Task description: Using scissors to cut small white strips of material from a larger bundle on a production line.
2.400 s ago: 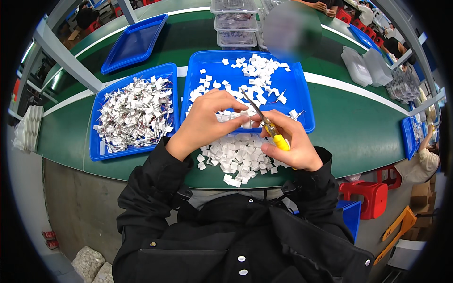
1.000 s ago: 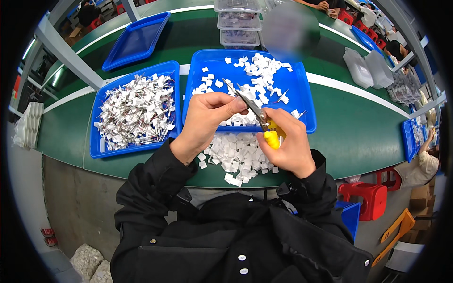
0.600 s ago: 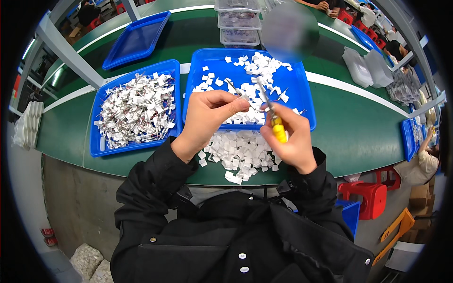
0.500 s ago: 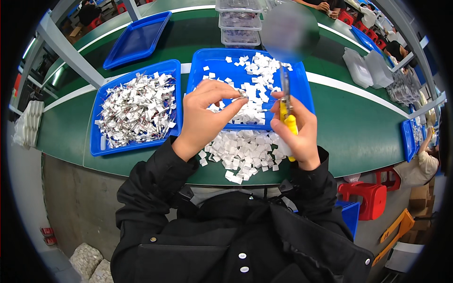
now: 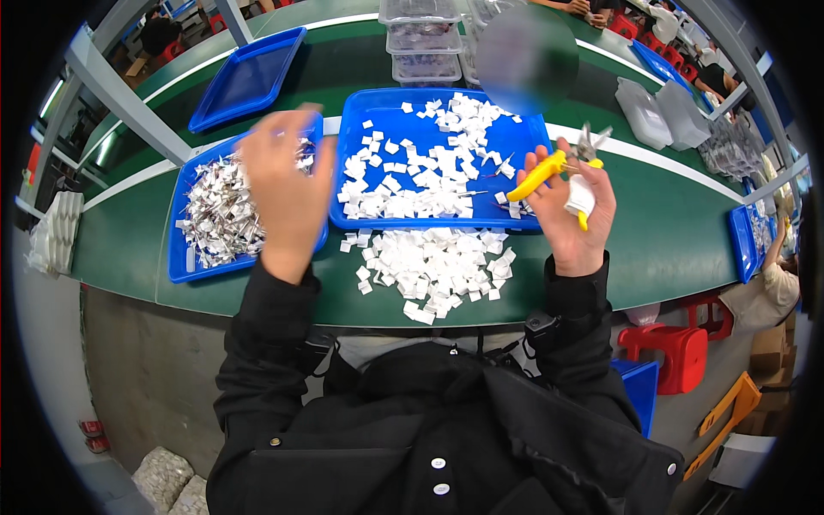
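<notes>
My right hand (image 5: 573,210) grips small yellow-handled cutters (image 5: 556,160) and a small white piece (image 5: 581,196), raised over the right end of the middle blue tray (image 5: 360,103). That tray holds several white square pieces (image 5: 425,167). My left hand (image 5: 285,189), blurred by motion, hovers over the left blue tray (image 5: 184,270), which is filled with silvery-white leaded parts (image 5: 219,210); whether it holds anything is unclear. A loose heap of white squares (image 5: 433,270) lies on the green table in front of me.
An empty blue tray (image 5: 249,77) sits at the back left. Clear plastic boxes (image 5: 425,43) are stacked behind the middle tray, more clear containers (image 5: 657,112) at the right. Other people work at the far right. Red stools (image 5: 678,343) stand below the green table edge (image 5: 669,275).
My left hand left the middle tray and swung left over the tray of leaded parts. My right hand carried the cutters up and right, away from the middle.
</notes>
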`<state>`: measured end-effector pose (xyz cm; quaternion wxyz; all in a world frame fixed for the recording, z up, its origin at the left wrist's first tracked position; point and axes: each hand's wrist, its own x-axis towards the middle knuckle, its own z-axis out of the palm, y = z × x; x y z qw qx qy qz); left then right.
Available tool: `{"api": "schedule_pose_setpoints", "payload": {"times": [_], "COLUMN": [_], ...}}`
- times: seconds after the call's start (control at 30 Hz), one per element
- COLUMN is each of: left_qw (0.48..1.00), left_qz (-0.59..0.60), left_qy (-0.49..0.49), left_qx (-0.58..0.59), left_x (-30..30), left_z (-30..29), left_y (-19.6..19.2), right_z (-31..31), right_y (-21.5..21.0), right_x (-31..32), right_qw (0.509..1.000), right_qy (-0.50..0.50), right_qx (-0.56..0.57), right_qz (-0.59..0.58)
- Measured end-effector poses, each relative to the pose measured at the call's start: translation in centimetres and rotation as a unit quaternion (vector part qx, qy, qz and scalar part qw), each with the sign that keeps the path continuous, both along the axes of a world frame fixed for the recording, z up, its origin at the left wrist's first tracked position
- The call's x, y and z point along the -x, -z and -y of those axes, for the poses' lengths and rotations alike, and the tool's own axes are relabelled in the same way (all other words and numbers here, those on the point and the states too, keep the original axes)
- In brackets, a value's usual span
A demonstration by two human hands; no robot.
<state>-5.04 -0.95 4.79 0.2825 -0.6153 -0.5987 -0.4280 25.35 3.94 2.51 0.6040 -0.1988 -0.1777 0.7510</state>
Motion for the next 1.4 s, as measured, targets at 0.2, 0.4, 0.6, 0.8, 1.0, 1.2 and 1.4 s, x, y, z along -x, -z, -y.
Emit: {"api": "schedule_pose_setpoints", "payload": {"times": [0.2,0.4,0.6,0.8,1.0,1.2,1.4], "left_qw": [0.926,0.914,0.921,0.920,0.906,0.706,0.620], "left_qz": [-0.088,-0.140,-0.043,0.033,0.120,0.428,0.507], "left_qy": [0.309,0.308,0.334,0.365,0.370,0.458,0.468], "left_qx": [0.199,0.223,0.195,0.140,0.169,0.329,0.373], "left_x": [-8.6,-9.7,-6.5,-5.4,-5.2,-4.9,-3.7], "left_z": [-5.0,-7.0,-5.0,-3.5,-2.8,-2.2,-2.6], "left_y": [4.7,5.6,2.6,2.9,3.6,3.5,4.1], "right_z": [0.7,0.4,2.2,2.5,2.6,2.6,2.9], "right_y": [-0.5,0.6,-0.7,-0.9,-0.9,-1.1,-2.0], "right_x": [1.3,0.6,2.1,3.0,3.5,3.0,3.1], "right_qw": [0.988,0.985,0.913,0.903,0.898,0.906,0.890], "right_qy": [-0.013,-0.075,-0.219,-0.251,-0.250,-0.220,-0.238], "right_qx": [-0.081,-0.093,-0.152,-0.158,-0.168,-0.165,-0.184], "right_qz": [0.134,0.128,0.308,0.312,0.322,0.323,0.344]}}
